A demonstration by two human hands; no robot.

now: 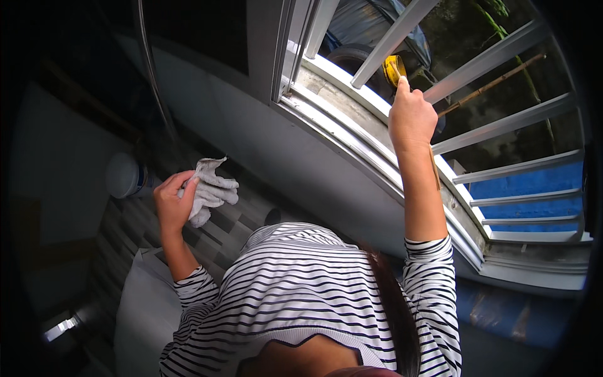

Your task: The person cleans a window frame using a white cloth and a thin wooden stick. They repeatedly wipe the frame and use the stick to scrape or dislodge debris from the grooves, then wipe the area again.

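Note:
My left hand (174,200) pinches a soiled white knit work glove (213,188) that hangs from my thumb and fingers above the floor. My right hand (412,117) reaches up to the barred window, its fingers closed round a slim wooden stick-like handle (434,168) whose lower end shows along my wrist. Just past my fingertips, between the white bars (396,44), is a round yellow and black object (394,66). Whether it belongs to the handle or lies behind it, I cannot tell.
The white window frame and sill track (339,129) run diagonally along my right side. Outside are a bamboo pole (496,83) and a blue sheet (527,188). A white bucket (125,176) stands on the floor (242,229) at left; a pale covered surface (143,308) is near my left elbow.

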